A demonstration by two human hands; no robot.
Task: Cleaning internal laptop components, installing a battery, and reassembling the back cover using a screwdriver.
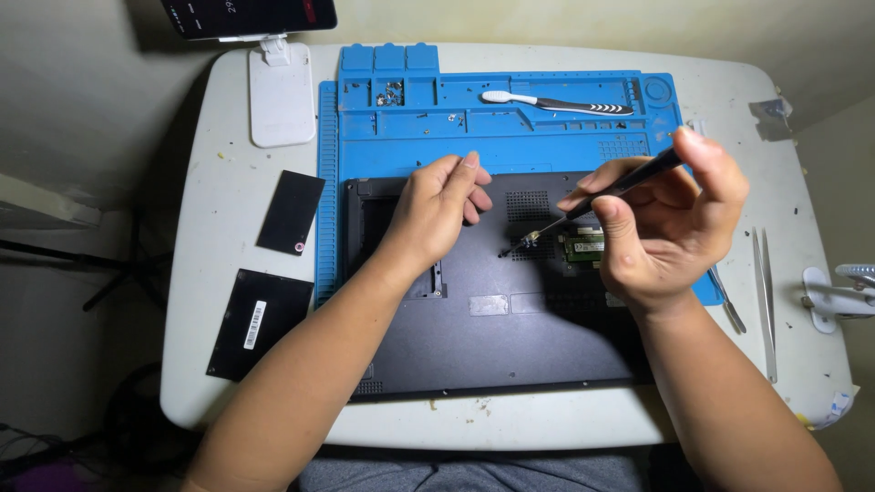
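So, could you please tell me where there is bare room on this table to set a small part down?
Bare tabletop runs along the near edge in front of the laptop, and between the phone stand and the two black covers. The middle is crowded: left hand, right hand with screwdriver. Tweezers take the right strip.

White rounded surface (228,301), speckled with crumbs, set against a plain pale wall (547,23). Dim floor (64,301) at left, crossed by dark stand legs (109,273). Light falls evenly from above.
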